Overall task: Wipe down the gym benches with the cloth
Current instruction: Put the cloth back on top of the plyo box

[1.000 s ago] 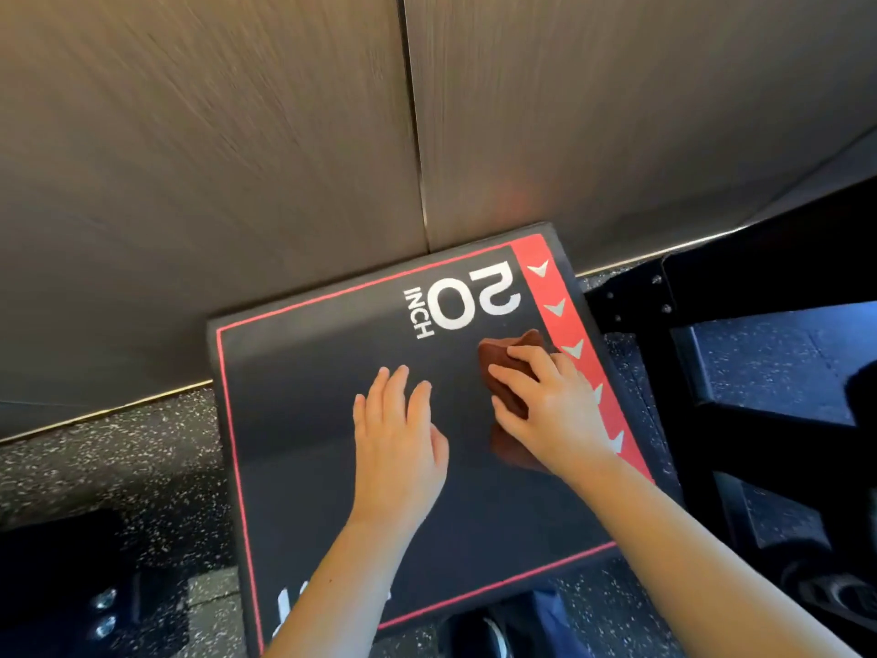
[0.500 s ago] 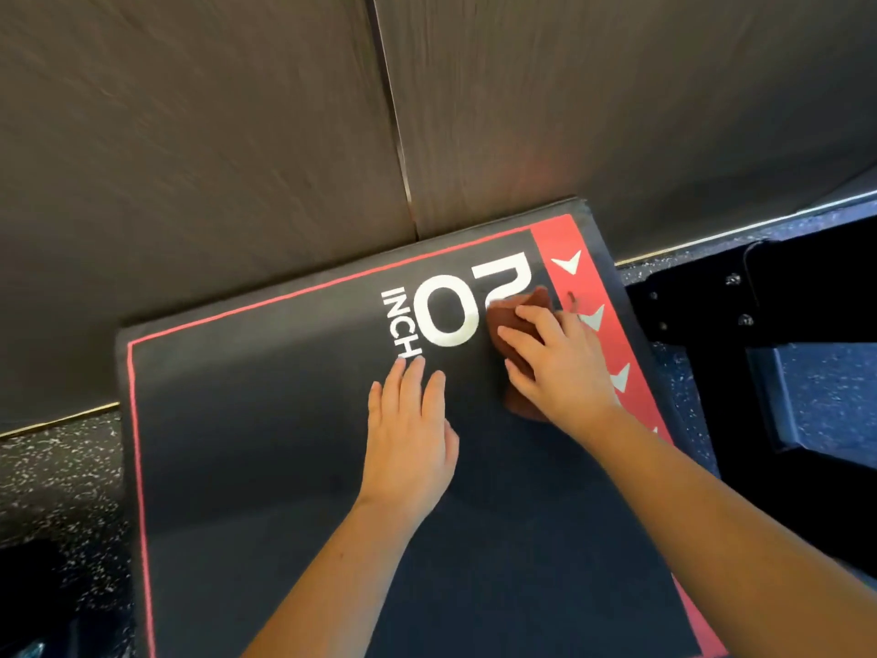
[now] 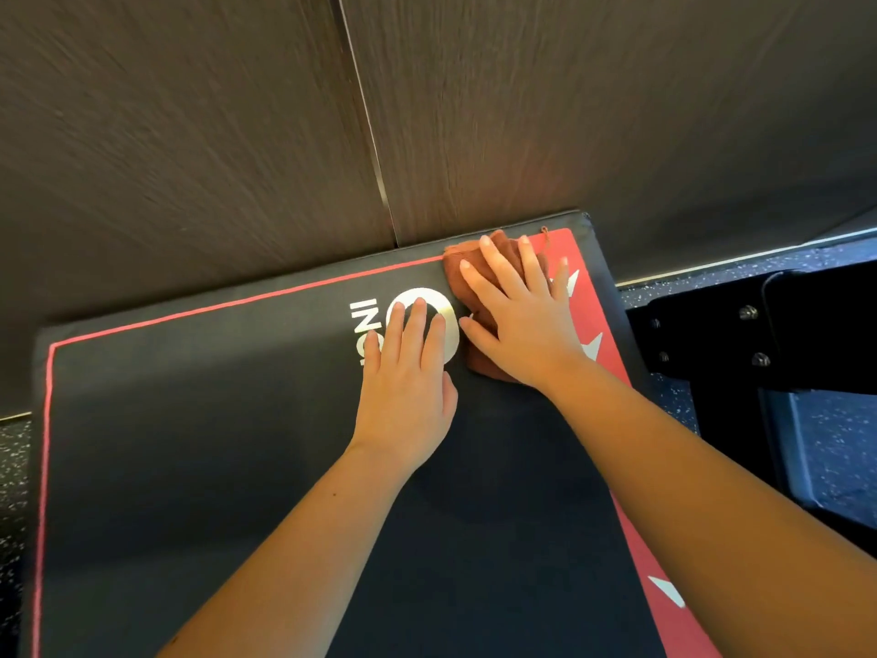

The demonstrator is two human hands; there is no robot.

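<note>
A black padded box (image 3: 213, 467) with a thin red border, a red stripe of white arrows down its right side and white "20 INCH" lettering fills the lower view. A brown cloth (image 3: 462, 273) lies at its far right corner, against the wall. My right hand (image 3: 517, 320) presses flat on the cloth with fingers spread and straight. My left hand (image 3: 408, 377) rests flat on the box top beside it, covering part of the white lettering.
A dark wood-panel wall (image 3: 237, 135) with a vertical seam rises right behind the box. A black metal frame (image 3: 759, 339) with bolts stands close on the right. Speckled rubber floor (image 3: 14, 467) shows on the left and far right.
My right hand has pushed the cloth away from me, from the "20" lettering up to the far right corner by the wall. My left hand slid forward onto the lettering.
</note>
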